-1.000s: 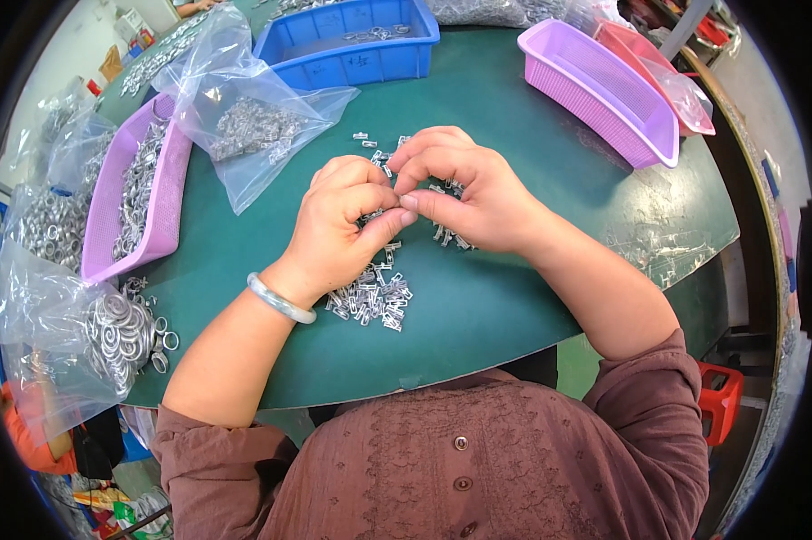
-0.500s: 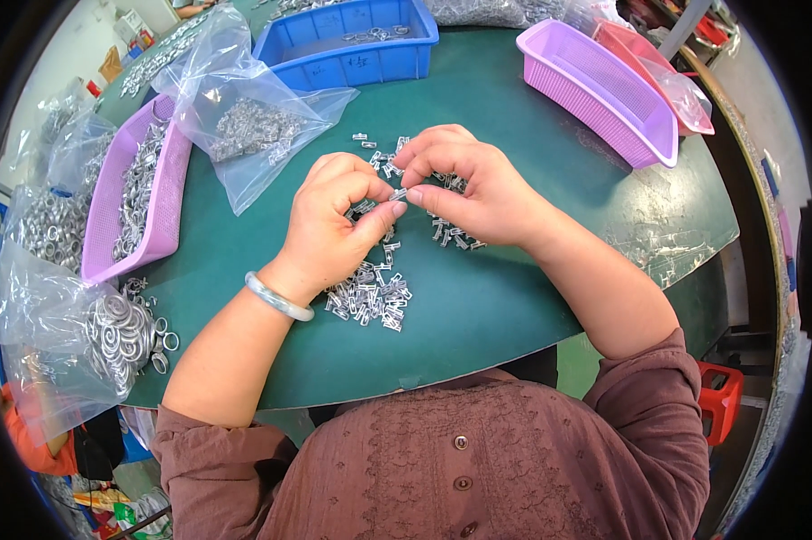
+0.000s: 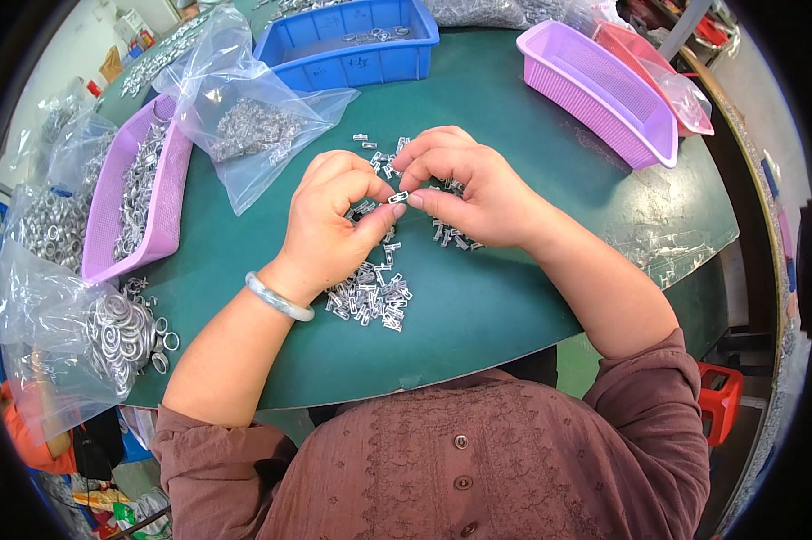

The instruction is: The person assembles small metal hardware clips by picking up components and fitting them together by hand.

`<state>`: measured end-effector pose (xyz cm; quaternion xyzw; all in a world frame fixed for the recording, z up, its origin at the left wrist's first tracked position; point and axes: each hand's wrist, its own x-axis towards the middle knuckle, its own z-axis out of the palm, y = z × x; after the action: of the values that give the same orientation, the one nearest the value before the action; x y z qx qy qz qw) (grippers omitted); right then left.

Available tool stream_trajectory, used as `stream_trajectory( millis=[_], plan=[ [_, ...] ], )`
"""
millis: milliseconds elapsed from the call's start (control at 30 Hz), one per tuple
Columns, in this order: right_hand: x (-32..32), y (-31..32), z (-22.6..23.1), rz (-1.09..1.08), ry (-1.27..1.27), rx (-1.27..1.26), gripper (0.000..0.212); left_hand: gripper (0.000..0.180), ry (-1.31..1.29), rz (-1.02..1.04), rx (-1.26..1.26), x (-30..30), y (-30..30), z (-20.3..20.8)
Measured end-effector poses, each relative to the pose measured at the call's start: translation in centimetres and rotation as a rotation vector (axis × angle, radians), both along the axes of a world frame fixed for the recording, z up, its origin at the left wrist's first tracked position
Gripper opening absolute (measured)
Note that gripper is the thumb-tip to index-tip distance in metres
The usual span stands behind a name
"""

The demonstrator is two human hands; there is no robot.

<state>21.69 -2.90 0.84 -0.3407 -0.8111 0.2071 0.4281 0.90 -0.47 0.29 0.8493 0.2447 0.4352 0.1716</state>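
Between my fingertips is a small silver rectangular metal piece [image 3: 398, 197] with an open slot. My left hand [image 3: 336, 200] pinches its left end, thumb below and forefinger above. On its right end, my right hand [image 3: 467, 186] closes thumb and forefinger. A pile of similar small metal pieces [image 3: 370, 295] lies on the green table below my left hand. More loose metal pieces [image 3: 449, 234] lie under and behind my hands, partly hidden by them.
At left stands a purple basket [image 3: 167, 211] of metal parts, beside a clear bag [image 3: 239, 184] of small pieces. Silver rings [image 3: 121, 328] spill from another bag at the near left. A blue bin [image 3: 352, 67] is at the back, a purple basket [image 3: 595, 112] at the back right.
The small metal piece has turned between my fingertips, so its slotted face now shows more plainly. Both hands stay almost in place.
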Motion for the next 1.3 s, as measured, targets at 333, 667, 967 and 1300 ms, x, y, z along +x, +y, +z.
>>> stream_trajectory(
  millis=[333, 667, 967, 1300],
  plan=[
    [0.8, 0.1, 0.0, -0.260, -0.357, 0.080, 0.006, 0.023, 0.076, 0.066, 0.002, -0.4, 0.1, -0.2],
    [0.7, -0.2, -0.2, -0.326, -0.562, 0.123, 0.006, 0.019, 0.136, 0.068, -0.093, -0.4, -0.1, -0.1],
    [-0.6, -0.7, 0.7, -0.086, -0.236, 0.254, 0.011, 0.010, 0.079, -0.107, -0.160, -0.3, -0.3, -0.1],
    [-0.1, -0.5, 0.5, -0.075, -0.193, 0.172, 0.015, 0.009, -0.028, -0.065, -0.170, -0.1, -0.2, -0.3]
  ],
)
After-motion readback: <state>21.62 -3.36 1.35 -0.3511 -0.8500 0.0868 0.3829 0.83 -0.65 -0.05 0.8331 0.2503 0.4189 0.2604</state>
